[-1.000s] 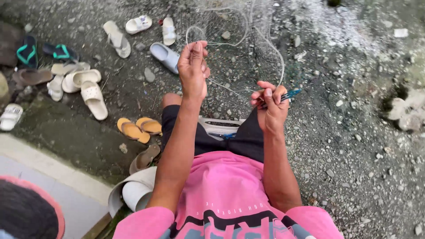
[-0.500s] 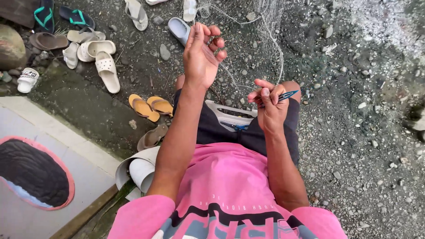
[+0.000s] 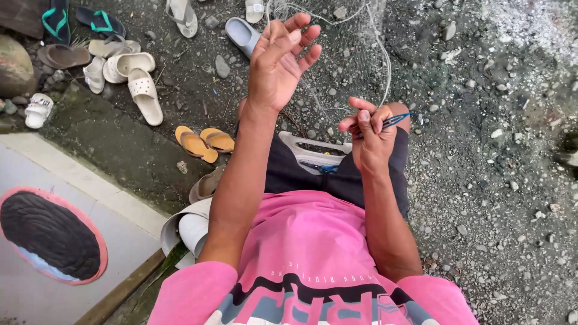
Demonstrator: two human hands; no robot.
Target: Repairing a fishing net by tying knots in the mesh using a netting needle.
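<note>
Net mending, seated on gravel.
Left hand raised, fingers spread, snagged in fine fishing net; right hand pinched shut on blue netting needle. Yellow sandals lie nearby.

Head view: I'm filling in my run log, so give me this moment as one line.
left hand: raised, fingers spread in fishing net | right hand: shut on blue netting needle | ground: gravel, sandals
</note>
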